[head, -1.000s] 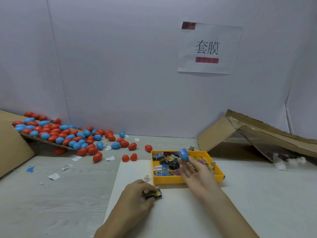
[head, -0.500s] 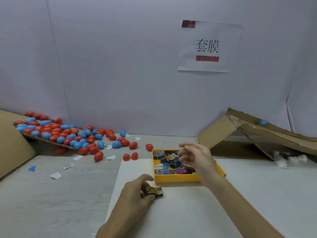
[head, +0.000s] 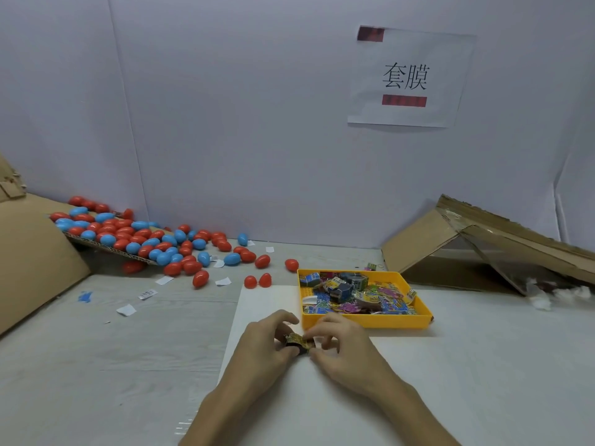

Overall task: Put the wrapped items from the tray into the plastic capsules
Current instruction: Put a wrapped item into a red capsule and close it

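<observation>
The wrapped item (head: 297,342) was mostly hidden between the left hand (head: 262,344) and the right hand (head: 346,350), whose fingers pinched it from either side. Only a dark-and-gold strip showed, its print too small to read. Both forearms ran off the bottom edge. The cardboard panel (head: 32,252) was cut by the left edge and the cardboard ramp (head: 502,239) by the right. One red capsule (head: 132,267) lay half in shadow beneath the capsules (head: 135,239). Two red bars on the paper sign (head: 409,78) were blurred. A white clump (head: 544,299), possibly wadding, was indistinct.
</observation>
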A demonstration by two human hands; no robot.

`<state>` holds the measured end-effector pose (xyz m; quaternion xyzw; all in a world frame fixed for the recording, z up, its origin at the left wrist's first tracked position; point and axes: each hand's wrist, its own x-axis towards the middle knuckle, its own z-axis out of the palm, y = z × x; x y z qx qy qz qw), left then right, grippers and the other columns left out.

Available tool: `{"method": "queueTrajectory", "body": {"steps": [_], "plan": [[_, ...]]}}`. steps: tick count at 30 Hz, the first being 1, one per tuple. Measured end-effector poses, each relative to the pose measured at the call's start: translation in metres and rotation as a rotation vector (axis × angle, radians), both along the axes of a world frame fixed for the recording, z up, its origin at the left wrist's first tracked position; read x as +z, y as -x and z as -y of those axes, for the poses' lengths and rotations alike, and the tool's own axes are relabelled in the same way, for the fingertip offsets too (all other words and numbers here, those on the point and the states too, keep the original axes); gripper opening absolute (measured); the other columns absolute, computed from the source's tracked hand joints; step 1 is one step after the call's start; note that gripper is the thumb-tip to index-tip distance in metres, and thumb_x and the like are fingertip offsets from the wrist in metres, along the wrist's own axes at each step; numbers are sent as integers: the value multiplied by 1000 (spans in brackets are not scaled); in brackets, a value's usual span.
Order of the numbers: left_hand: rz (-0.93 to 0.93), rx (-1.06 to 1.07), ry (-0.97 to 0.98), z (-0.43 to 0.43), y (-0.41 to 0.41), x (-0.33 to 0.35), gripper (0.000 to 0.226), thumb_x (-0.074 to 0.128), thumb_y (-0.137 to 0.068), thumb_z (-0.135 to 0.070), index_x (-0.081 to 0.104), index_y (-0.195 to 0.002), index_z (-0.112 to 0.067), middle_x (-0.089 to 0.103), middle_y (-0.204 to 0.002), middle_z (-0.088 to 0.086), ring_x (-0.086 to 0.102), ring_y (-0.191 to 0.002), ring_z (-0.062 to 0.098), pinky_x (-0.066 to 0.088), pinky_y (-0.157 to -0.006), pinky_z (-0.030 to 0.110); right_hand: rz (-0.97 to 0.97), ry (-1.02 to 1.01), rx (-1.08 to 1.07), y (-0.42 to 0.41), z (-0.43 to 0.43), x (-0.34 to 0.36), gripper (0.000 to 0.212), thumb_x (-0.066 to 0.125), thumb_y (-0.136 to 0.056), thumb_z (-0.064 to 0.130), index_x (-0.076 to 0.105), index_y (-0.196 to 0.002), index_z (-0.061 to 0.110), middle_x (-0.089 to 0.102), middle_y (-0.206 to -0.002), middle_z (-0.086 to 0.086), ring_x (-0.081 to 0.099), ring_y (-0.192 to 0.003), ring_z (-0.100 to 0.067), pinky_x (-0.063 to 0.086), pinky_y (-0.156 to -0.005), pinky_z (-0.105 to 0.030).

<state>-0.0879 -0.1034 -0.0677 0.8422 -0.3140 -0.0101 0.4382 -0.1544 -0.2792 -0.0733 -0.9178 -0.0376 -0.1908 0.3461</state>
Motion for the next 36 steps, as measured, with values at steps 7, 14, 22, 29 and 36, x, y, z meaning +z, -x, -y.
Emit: {"method": "queueTrajectory", "body": {"steps": [7,14,22,29,36], "plan": [[25,-8,9,2,-1,-5,37,79,-80,-21,59,-105,-40,67,-85,-14,64,-82,1,48,-71,9,47,42,12,2,-4,0,22,71,-83,35,72,-105,33,54,-99,21,56,-95,-4,50,-78,-20],[100,-19,25,6,4,-8,31,75,-83,-25,59,-106,-37,67,-87,-18,62,-84,-6,49,-73,9,154,91,15,1,-10,-1,14,69,-86,16,77,-94,25,62,-96,14,55,-97,-2,46,-82,-20],[86,-101,20,8,7,-5,41,70,-81,-17,55,-111,-39,69,-104,-15,64,-82,6,49,-78,16,118,226,47,3,-5,2,26,60,-86,23,73,-107,28,64,-107,18,52,-102,0,45,-89,-25],[60,-120,-23,4,1,-5,56,65,-83,-4,54,-126,-38,63,-117,-18,60,-84,7,45,-74,9,95,38,96,5,1,5,18,75,-77,23,77,-94,24,67,-100,21,61,-100,3,51,-83,-14],[154,-106,-86,0,-3,-6,39,74,-83,-27,62,-117,-44,57,-105,-32,47,-99,2,35,-80,4,88,-7,85,3,0,2,16,64,-80,12,72,-84,25,66,-88,26,63,-91,0,53,-74,-17]]}}
